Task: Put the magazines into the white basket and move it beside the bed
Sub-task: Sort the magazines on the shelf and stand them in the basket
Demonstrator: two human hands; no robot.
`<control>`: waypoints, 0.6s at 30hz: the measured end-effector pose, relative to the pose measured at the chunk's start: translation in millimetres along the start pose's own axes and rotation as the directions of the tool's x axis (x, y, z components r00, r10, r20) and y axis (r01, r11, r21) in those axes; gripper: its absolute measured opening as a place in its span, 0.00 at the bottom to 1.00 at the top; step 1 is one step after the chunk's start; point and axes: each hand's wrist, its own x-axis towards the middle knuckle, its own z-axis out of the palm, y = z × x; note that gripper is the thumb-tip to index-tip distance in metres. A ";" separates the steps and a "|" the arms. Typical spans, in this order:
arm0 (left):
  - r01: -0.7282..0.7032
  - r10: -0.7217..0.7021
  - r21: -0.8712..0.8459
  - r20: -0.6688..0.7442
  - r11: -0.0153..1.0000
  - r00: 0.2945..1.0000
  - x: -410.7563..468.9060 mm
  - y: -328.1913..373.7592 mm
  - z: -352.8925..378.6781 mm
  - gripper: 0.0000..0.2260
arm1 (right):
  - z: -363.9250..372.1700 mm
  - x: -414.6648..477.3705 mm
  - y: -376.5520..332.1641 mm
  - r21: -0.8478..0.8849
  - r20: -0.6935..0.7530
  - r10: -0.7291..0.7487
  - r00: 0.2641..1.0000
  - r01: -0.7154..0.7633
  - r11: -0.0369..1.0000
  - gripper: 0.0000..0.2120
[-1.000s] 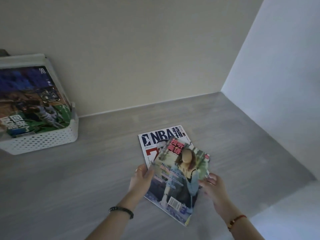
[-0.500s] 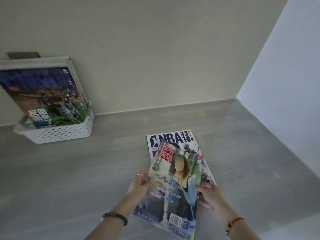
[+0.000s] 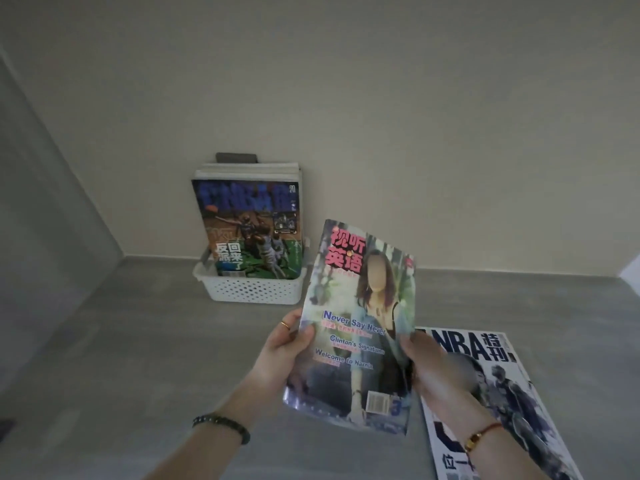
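Observation:
I hold a magazine with a woman on its cover upright above the floor. My left hand grips its left edge, thumb on the cover. My right hand grips its right edge from behind. A white perforated basket stands against the wall ahead, left of the held magazine, with several magazines upright in it. An NBA magazine lies flat on the floor under my right forearm.
The grey wood-look floor runs to a beige wall behind the basket. A grey panel closes the left side. A pale surface shows at the far right edge.
Both hands have lifted the woman-cover magazine off the NBA magazine and carried it up and left toward the basket. My view has swung left, bringing the basket near centre.

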 end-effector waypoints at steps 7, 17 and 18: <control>-0.122 0.256 0.357 -0.356 0.926 0.899 44.5 79.6 -113.8 0.07 | 120.0 43.1 -63.9 -0.256 0.051 -0.360 0.931 0.361 0.897 0.03; -0.212 0.484 0.532 -0.446 0.820 0.753 134.0 158.0 -197.0 0.08 | 241.1 128.0 -115.6 -0.396 -0.087 -0.591 0.802 0.516 0.759 0.07; -0.195 0.480 0.541 -0.455 0.818 0.750 143.8 157.2 -202.9 0.08 | 245.1 136.9 -114.7 -0.402 -0.113 -0.586 0.802 0.503 0.765 0.08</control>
